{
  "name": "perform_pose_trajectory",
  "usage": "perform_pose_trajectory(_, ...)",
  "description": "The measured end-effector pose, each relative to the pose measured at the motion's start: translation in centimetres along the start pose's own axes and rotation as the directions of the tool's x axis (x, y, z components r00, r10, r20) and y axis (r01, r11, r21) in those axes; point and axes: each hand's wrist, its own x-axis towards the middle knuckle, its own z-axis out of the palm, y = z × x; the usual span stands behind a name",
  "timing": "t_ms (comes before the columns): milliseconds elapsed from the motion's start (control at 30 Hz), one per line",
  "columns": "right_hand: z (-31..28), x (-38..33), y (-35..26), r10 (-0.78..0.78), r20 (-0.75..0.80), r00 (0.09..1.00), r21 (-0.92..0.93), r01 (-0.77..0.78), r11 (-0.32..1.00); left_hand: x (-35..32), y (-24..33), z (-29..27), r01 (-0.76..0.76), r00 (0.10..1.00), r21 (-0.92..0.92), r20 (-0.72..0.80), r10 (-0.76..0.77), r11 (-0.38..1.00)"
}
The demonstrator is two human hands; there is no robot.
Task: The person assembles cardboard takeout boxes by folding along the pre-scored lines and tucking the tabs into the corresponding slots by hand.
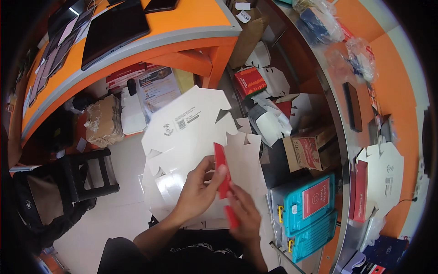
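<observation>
A stack of flat white die-cut cardboard box blanks [191,118] with cut slots and dark print lies in front of me. Above its near part, my left hand [198,189] pinches a narrow red cardboard strip [221,157] between thumb and fingers. My right hand [245,214] is closed at the strip's lower edge, slightly blurred. Another stretch of red [231,217] shows by the right fingers; whether it belongs to the same piece I cannot tell. The palm side of the right hand is hidden.
An orange counter [191,16] with a black tablet [116,32] stands far left. Below it are stacked brown cartons [104,121]. A black stool [91,176] is at left. Teal-lidded bins [292,214] stand right, beside a metal-edged counter holding a red-sided white blank [381,178].
</observation>
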Motion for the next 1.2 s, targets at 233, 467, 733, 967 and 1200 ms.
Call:
perform_pose_trajectory(233,-0.9,-1.8,0.5,0.007,0.163,0.987,0.086,-0.021,0.996,-0.1,-1.2,-2.2,0.274,0.961,-0.351,0.077,-0.264,0.895)
perform_pose_trajectory(467,0.0,0.2,1.0,-0.02,0.127,0.992,-0.186,0.044,0.982,-1.3,-1.8,0.5,0.255,0.967,-0.331,0.094,-0.237,0.909)
perform_pose_trajectory(733,1.5,-0.9,1.3,0.073,-0.01,0.997,-0.237,-0.074,0.969,-2.5,-3.2,2.4,0.098,0.995,-0.126,0.01,-0.097,0.987)
perform_pose_trajectory(967,1.7,-1.0,1.8,0.29,0.022,0.957,0.054,-0.291,0.955,-3.1,-2.6,3.4,-0.177,0.98,0.251,-0.043,0.193,0.952)
perform_pose_trajectory(1200,-3.1,0.5,7.6,0.467,-0.026,0.884,0.557,-0.376,0.741,-3.1,-6.0,2.8,-0.032,0.996,0.345,0.094,0.0,0.938)
